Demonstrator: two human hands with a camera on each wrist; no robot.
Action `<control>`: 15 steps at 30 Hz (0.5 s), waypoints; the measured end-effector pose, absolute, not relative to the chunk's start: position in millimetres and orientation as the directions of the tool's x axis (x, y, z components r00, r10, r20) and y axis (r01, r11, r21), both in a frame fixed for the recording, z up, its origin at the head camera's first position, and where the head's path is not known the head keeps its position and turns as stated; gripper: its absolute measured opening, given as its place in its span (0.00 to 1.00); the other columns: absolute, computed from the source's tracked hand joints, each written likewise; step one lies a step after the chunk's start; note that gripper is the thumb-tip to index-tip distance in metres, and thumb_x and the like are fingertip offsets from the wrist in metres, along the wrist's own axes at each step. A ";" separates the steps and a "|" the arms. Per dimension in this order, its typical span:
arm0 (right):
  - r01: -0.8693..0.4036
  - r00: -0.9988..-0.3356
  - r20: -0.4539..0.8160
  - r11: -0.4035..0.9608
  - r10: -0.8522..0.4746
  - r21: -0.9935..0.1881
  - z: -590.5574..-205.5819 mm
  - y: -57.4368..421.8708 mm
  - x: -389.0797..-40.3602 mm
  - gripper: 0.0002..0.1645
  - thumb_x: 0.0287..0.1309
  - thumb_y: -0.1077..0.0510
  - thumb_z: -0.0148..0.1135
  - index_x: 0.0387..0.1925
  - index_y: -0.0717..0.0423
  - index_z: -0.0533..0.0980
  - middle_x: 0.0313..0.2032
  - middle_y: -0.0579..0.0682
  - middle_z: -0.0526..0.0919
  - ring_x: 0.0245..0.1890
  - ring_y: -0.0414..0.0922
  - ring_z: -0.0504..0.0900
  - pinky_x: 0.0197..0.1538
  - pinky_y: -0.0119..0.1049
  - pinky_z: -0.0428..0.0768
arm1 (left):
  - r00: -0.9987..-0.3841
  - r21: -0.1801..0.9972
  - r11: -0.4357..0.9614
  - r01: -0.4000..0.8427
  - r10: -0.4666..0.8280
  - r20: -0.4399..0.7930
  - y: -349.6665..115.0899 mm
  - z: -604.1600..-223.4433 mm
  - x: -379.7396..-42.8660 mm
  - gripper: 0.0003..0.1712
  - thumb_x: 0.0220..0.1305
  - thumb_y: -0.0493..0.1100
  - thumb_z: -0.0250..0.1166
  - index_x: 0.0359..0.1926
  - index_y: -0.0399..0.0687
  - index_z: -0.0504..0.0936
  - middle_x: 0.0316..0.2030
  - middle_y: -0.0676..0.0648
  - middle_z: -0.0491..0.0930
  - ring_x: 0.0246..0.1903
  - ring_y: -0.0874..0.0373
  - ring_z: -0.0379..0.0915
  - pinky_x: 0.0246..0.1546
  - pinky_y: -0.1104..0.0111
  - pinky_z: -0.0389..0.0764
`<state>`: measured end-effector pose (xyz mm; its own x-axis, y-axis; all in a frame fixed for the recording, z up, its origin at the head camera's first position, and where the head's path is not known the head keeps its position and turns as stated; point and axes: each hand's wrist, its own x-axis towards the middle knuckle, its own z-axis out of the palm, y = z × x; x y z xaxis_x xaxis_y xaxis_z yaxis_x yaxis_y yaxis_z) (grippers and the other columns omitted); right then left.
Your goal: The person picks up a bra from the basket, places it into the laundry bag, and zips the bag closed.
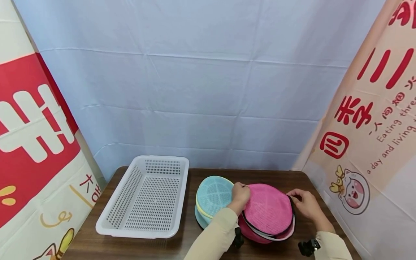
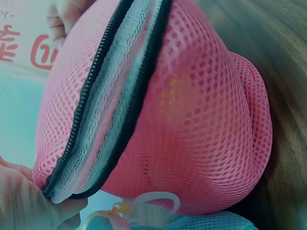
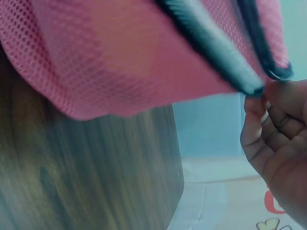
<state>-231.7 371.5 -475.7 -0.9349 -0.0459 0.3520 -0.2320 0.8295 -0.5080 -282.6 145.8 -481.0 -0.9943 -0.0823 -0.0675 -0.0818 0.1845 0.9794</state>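
A pink mesh laundry bag (image 1: 268,209) with a black zipper stands on the table, its zipped edge partly parted along the front. My left hand (image 1: 240,196) pinches the bag's rim at the left, by one end of the zipper (image 2: 88,103). On the opposite side my right hand (image 1: 304,203) pinches the zipper edge between thumb and fingers, as the right wrist view shows. Something yellowish shows faintly through the pink mesh (image 2: 175,98); what it is cannot be told. Just left of the pink bag sits a light blue mesh bag (image 1: 212,195) with yellow trim, partly behind my left forearm.
A white perforated plastic basket (image 1: 183,202) stands on the left of the brown wooden table (image 1: 191,249). A pale blue cloth (image 1: 201,90) hangs behind the table. Printed cloths hang at the left (image 1: 35,108) and right (image 1: 383,137) sides.
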 end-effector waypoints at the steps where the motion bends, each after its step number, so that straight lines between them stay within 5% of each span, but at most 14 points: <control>1: -0.222 -0.938 0.343 0.831 -0.040 -0.510 -476.5 371.9 -230.2 0.09 0.53 0.74 0.59 0.30 0.59 0.79 0.28 0.50 0.81 0.27 0.43 0.74 0.29 0.37 0.72 | -0.992 0.980 0.174 -0.097 -0.094 -0.081 146.2 -480.8 -282.1 0.05 0.55 0.33 0.53 0.26 0.40 0.76 0.25 0.48 0.72 0.28 0.56 0.69 0.28 0.65 0.73; 15: -0.176 -0.943 0.331 0.784 0.040 -0.595 -481.8 369.6 -219.0 0.06 0.55 0.73 0.56 0.31 0.63 0.77 0.27 0.53 0.79 0.23 0.39 0.74 0.25 0.33 0.74 | -0.979 0.996 0.040 -0.083 -0.188 -0.074 150.3 -481.7 -277.5 0.06 0.54 0.29 0.50 0.27 0.36 0.74 0.26 0.46 0.71 0.30 0.52 0.69 0.34 0.61 0.73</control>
